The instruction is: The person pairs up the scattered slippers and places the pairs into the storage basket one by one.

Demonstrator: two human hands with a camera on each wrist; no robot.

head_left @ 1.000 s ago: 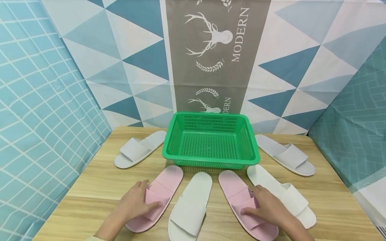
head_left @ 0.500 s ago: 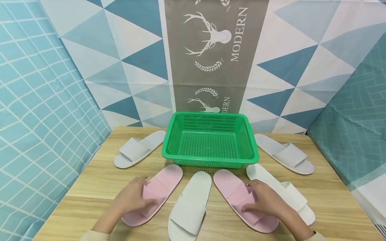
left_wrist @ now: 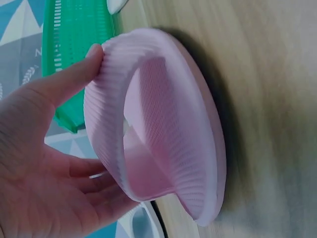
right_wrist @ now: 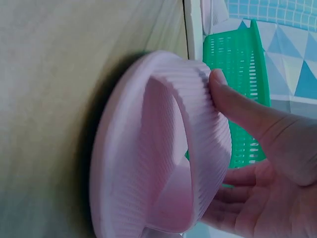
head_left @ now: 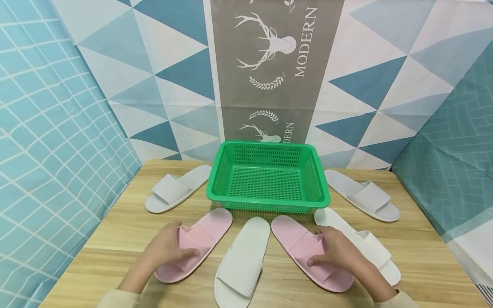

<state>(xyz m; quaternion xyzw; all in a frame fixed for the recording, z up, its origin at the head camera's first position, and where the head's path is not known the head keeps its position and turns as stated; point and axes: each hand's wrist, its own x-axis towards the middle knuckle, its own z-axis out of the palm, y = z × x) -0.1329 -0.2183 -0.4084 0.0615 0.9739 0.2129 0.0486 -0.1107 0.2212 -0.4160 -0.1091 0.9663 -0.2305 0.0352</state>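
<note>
My left hand (head_left: 167, 248) holds a pink slipper (head_left: 215, 224) across its ribbed strap, left of centre in the head view. In the left wrist view, the thumb presses one side of the strap (left_wrist: 104, 109) and the fingers lie at its other side. On the right, my right hand (head_left: 340, 252) grips the matching pink slipper (head_left: 286, 231). Its thumb touches the strap (right_wrist: 205, 119) in the right wrist view, with the fingers partly hidden behind. Between the two pink slippers lies a white slipper (head_left: 240, 265). A second white slipper (head_left: 373, 252) lies beside my right hand, partly covered by it.
A green perforated basket (head_left: 265, 205) stands at the back middle of the wooden table (head_left: 115, 239), with nothing in it. One grey slipper (head_left: 171, 190) lies left of it, another grey slipper (head_left: 371, 199) right. Patterned cloth (head_left: 185, 85) hangs behind the table.
Both pink slippers have shifted slightly with my hands, their near ends moving away from the table's front. The right one has also moved a little left. The other slippers and the basket stay put.
</note>
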